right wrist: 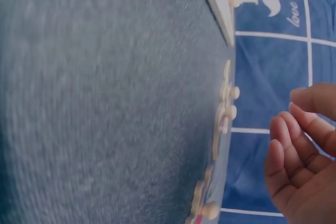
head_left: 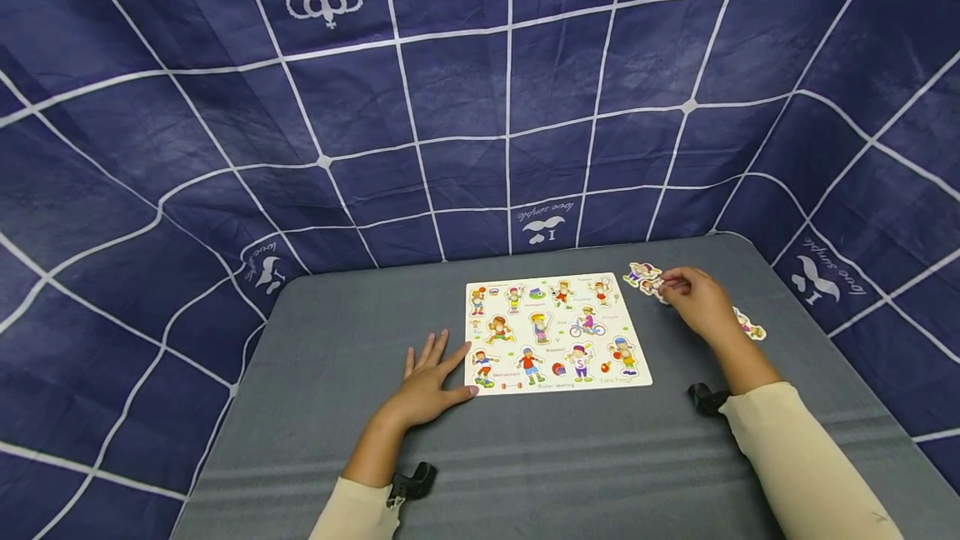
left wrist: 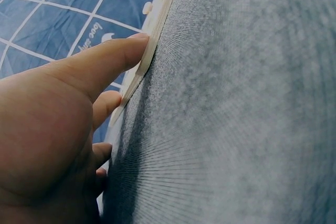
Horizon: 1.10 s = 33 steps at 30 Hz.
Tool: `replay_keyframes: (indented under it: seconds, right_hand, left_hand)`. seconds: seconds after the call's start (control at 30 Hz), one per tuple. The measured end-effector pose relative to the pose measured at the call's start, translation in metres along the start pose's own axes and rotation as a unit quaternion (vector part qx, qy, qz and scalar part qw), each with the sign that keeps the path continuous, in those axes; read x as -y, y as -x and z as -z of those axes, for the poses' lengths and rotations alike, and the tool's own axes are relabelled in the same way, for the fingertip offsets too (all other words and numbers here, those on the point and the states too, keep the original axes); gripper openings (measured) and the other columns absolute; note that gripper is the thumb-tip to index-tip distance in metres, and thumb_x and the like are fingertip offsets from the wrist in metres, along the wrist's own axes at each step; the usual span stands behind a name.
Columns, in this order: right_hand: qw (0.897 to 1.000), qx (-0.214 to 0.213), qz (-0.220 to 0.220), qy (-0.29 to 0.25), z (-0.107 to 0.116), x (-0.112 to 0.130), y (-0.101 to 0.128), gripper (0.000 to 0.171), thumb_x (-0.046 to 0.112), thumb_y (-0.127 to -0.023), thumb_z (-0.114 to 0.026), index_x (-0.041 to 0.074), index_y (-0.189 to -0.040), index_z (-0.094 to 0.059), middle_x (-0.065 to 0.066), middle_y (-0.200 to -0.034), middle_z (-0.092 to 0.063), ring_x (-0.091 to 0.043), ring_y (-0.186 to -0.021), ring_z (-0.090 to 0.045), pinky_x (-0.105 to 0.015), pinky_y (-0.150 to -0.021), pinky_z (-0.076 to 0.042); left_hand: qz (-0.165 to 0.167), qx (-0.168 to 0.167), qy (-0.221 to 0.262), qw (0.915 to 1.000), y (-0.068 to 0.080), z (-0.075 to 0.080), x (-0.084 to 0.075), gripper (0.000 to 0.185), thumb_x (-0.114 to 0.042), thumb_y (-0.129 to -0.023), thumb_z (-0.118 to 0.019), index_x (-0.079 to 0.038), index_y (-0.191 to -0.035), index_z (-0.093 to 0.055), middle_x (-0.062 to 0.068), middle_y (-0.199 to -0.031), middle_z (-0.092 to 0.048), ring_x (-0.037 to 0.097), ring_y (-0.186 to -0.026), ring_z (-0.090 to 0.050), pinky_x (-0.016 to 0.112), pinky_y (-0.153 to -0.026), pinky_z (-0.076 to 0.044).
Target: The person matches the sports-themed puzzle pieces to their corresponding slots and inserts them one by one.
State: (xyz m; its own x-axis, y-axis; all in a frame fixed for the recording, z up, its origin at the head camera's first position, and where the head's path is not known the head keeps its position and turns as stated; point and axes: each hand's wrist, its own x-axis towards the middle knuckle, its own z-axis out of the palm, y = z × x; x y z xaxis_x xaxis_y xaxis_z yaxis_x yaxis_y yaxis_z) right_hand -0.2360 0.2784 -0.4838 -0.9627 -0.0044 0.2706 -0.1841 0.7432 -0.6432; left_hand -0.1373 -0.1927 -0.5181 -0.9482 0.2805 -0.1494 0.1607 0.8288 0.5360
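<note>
A white wooden peg-puzzle board (head_left: 520, 330) with sports figures lies on the grey surface. My left hand (head_left: 426, 386) rests at its left side with fingers spread; in the left wrist view the thumb (left wrist: 126, 51) and index fingertip touch the board's edge (left wrist: 158, 24). To the right of the board, my right hand (head_left: 701, 307) hovers by loose figure pieces (head_left: 642, 274). The right wrist view shows its fingers (right wrist: 278, 161) loosely bent with nothing between them, apart from the pieces and their round wooden knobs (right wrist: 231, 112).
Another loose figure piece (head_left: 750, 325) lies beyond my right wrist. The grey cloth surface (head_left: 337, 357) stretches around the board. Blue curtains (head_left: 465, 165) with white grid lines enclose the back and sides. Each wrist wears a black band (head_left: 414, 482).
</note>
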Motion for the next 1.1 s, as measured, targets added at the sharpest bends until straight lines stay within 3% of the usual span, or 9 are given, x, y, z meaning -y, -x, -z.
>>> replay_keyframes:
  seconds: [0.17, 0.53, 0.87, 1.1]
  right_hand:
    - [1.0, 0.025, -0.013, 0.003, -0.001, -0.007, -0.006, 0.024, 0.01, -0.094, -0.068, -0.004, -0.113, -0.068, -0.021, -0.103, -0.07, 0.005, -0.077, -0.055, -0.014, -0.066, -0.042]
    - [0.996, 0.074, -0.019, 0.043, -0.004, -0.015, -0.021, 0.019, 0.01, -0.094, -0.064, -0.002, -0.108, -0.069, -0.021, -0.1, -0.07, -0.026, -0.087, -0.065, -0.031, -0.072, -0.044]
    - [0.994, 0.093, 0.002, 0.051, -0.006, -0.021, -0.028, 0.018, 0.009, -0.093, -0.064, -0.003, -0.105, -0.07, -0.022, -0.098, -0.068, -0.031, -0.086, -0.062, -0.035, -0.072, -0.042]
    - [0.993, 0.103, 0.006, 0.05, -0.007, -0.025, -0.031, 0.021, 0.008, -0.09, -0.063, -0.003, -0.105, -0.072, -0.019, -0.093, -0.065, -0.027, -0.078, -0.057, -0.033, -0.068, -0.04]
  left_hand:
    - [-0.002, 0.002, 0.004, 1.0, 0.001, 0.0, 0.0, 0.078, -0.06, -0.09, -0.067, -0.035, -0.157, -0.036, 0.012, -0.171, -0.009, 0.035, -0.16, 0.001, 0.065, -0.123, 0.009]
    - [-0.003, 0.0, -0.002, 1.0, 0.0, -0.002, 0.001, 0.078, -0.061, -0.09, -0.066, -0.034, -0.158, -0.036, 0.011, -0.172, -0.009, 0.034, -0.16, 0.002, 0.065, -0.123, 0.009]
    - [-0.005, 0.0, 0.002, 1.0, 0.0, 0.0, -0.002, 0.078, -0.059, -0.091, -0.066, -0.033, -0.158, -0.036, 0.011, -0.171, -0.01, 0.035, -0.16, 0.001, 0.066, -0.122, 0.009]
    - [-0.003, 0.002, -0.001, 1.0, 0.0, 0.0, 0.0, 0.078, -0.06, -0.091, -0.066, -0.033, -0.158, -0.035, 0.011, -0.172, -0.009, 0.035, -0.16, 0.002, 0.066, -0.123, 0.008]
